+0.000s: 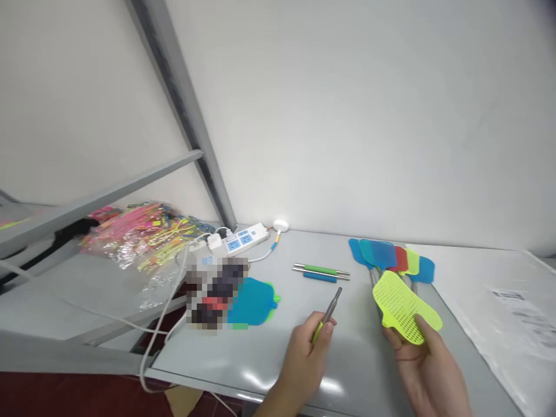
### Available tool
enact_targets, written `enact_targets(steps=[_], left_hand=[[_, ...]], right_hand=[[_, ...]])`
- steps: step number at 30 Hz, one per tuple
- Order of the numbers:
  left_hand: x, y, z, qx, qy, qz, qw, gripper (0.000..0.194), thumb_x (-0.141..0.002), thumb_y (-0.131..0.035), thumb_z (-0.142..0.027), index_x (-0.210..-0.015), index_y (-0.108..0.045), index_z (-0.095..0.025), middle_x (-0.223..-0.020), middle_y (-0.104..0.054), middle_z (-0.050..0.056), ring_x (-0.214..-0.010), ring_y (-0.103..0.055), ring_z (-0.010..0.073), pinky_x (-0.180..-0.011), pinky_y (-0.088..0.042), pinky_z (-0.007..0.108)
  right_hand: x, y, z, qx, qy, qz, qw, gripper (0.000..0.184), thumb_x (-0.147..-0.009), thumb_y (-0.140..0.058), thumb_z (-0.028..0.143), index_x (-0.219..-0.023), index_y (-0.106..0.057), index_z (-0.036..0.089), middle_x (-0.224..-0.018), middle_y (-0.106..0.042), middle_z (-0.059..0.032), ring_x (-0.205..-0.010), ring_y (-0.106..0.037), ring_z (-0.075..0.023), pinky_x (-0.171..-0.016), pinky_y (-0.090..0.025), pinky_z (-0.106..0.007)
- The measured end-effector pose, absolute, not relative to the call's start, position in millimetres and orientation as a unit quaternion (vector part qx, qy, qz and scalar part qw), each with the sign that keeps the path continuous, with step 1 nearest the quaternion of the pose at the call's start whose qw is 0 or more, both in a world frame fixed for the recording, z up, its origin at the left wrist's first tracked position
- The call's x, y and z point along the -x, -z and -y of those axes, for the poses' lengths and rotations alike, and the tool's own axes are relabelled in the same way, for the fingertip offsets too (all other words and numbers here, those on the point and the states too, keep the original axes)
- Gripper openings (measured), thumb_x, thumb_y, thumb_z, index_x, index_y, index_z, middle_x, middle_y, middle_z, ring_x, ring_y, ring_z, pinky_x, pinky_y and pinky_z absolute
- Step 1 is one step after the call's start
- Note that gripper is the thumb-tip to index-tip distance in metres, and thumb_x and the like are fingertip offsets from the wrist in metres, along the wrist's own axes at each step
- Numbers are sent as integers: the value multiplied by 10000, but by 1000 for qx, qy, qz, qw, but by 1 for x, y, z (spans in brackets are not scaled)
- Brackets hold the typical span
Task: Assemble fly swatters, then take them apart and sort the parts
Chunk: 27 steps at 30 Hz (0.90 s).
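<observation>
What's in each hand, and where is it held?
The left hand grips a metal rod by its green-sleeved lower end; the right hand holds a yellow-green plastic fly swatter head by its lower edge.

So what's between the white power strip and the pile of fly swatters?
Metal rods with green and blue grips lie there, in the head view.

Left hand [304,365]: probably a metal rod [330,304]; right hand [428,370]: yellow flyswatter [403,307].

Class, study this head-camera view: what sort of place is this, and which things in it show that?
Probably a small assembly workspace: a grey bench holds plastic fly swatters, metal rods and a bag of bright plastic pieces, with a power strip behind.
</observation>
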State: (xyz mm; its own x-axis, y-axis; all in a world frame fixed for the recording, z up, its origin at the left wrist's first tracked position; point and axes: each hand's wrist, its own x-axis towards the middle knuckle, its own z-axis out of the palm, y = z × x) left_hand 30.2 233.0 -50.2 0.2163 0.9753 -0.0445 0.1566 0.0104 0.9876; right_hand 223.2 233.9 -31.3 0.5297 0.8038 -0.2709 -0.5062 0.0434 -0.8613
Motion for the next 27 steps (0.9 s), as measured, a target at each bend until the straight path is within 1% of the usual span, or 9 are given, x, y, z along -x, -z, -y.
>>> enact_targets(steps=[4, 7, 10, 13, 16, 20, 22, 24, 27], left_hand=[[-56, 49, -235, -714, -369, -462, 374, 244, -958, -462, -351, -981, -662, -212, -739, -583, 20, -653, -514, 156, -623, -363, 252], [-69, 57, -238, -756, -345, -472, 293, 258, -958, -460, -295, -1145, -631, -244, -827, -636, 33, -714, -573, 177, -648, -405, 259], [-72, 66, -239, -777, -326, -486, 232, 326, -966, -442, -263, -1271, -559, -253, -856, -637, 35, -740, -590, 179, -662, -429, 266], [-69, 71, -237, -782, -328, -492, 197, 358, -969, -438, -232, -1318, -512, -260, -866, -633, 26, -725, -588, 165, -659, -437, 262], [-67, 71, -236, -783, -337, -492, 180, 372, -966, -444, -218, -1331, -499, -257, -874, -630, 29, -736, -586, 168, -659, -440, 261], [-67, 68, -233, -765, -363, -494, 197, 353, -968, -438, -219, -1311, -518, -234, -828, -602, 28, -675, -548, 160, -629, -430, 259], [-65, 66, -231, -752, -386, -491, 213, 339, -969, -436, -220, -1295, -529, -226, -833, -596, 31, -647, -528, 151, -616, -425, 256], [-63, 66, -230, -744, -403, -484, 223, 326, -968, -437, -223, -1275, -546, -222, -825, -588, 29, -613, -506, 142, -596, -417, 250], [-61, 67, -230, -757, -402, -462, 226, 316, -962, -449, -231, -1253, -572, -223, -817, -589, 27, -603, -503, 141, -589, -413, 248]], right_hand=[[-254, 10, -243, 510, -438, 179, 718, 250, -813, -592, 400, -965, -611, 202, -876, -682, -38, -599, -626, -176, -403, -486, -285], [-268, 1, -252, 546, -414, 220, 694, 259, -844, -568, 456, -823, -576, 198, -586, -595, 7, -441, -524, -139, -359, -407, -255], [-269, 1, -258, 568, -414, 255, 664, 309, -863, -564, 500, -789, -547, 200, -467, -516, 46, -393, -471, -119, -353, -367, -227], [-260, 4, -258, 570, -398, 295, 656, 335, -889, -528, 527, -852, -546, 195, -494, -533, 54, -379, -469, -110, -343, -341, -214], [-252, 8, -254, 550, -393, 328, 659, 332, -908, -505, 522, -888, -548, 193, -560, -581, 36, -434, -525, -121, -390, -386, -227], [-254, 15, -246, 500, -420, 365, 663, 259, -875, -593, 445, -967, -586, 204, -826, -676, -44, -775, -648, -195, -647, -525, -328], [-258, 17, -243, 455, -444, 353, 686, 213, -842, -637, 373, -992, -585, 230, -953, -663, -58, -922, -633, -216, -795, -519, -388], [-259, 18, -241, 393, -456, 344, 721, 138, -815, -630, 321, -910, -554, 257, -913, -617, -36, -900, -612, -214, -849, -493, -433], [-253, 17, -239, 336, -435, 336, 765, 118, -846, -502, 348, -784, -438, 270, -735, -432, 7, -701, -516, -191, -793, -483, -455]])
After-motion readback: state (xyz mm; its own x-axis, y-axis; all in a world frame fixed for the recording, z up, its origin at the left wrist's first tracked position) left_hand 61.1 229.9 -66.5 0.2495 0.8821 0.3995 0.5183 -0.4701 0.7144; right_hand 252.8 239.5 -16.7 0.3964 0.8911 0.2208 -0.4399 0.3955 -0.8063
